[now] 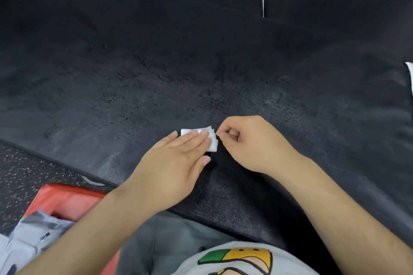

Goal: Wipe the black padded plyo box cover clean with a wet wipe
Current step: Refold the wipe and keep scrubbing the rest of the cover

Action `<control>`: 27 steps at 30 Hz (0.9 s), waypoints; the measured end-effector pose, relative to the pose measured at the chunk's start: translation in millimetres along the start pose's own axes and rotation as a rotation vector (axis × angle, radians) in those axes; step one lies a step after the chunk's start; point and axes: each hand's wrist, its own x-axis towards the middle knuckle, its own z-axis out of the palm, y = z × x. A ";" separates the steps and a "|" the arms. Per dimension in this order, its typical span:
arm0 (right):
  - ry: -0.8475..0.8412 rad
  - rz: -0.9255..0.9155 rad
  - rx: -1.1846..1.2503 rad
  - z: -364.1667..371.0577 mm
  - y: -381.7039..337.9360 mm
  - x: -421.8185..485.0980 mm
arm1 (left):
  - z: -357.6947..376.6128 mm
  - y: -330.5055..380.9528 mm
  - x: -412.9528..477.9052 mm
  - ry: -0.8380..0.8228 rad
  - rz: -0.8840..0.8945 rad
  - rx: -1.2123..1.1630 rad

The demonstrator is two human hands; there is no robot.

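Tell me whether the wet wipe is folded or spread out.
Folded. The wet wipe lies as a small white pad with stacked edges on the black cover, under the left hand; the right hand pinches its edge.

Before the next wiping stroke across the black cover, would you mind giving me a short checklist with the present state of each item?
1. Wet wipe lies folded on the black padded cover: ok.
2. Left hand lies flat with its fingers on the wipe: ok.
3. Right hand pinches at the wipe's right edge; whether it grips the wipe: cannot tell.
4. Cover ahead of the wipe free of objects: ok.
5. Wipe still moist: cannot tell.
6. Whole cover wiped: cannot tell, though the area near the hands looks streaked.
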 end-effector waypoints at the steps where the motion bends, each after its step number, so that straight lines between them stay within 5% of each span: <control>1: 0.003 0.003 -0.008 1.3 -1.2 0.3 | -0.6 -0.8 5.6 -0.016 -0.009 0.009; 11: 0.002 0.029 -0.027 -0.8 -5.0 3.6 | -3.5 -21.9 38.5 -0.132 -0.005 -0.132; 16: 0.011 0.037 -0.039 -3.5 -3.6 1.7 | -3.1 -8.2 31.7 -0.224 0.146 -0.206; 27: 0.094 -0.016 -0.024 4.4 1.3 3.5 | 5.8 -16.3 67.2 -0.204 0.116 -0.227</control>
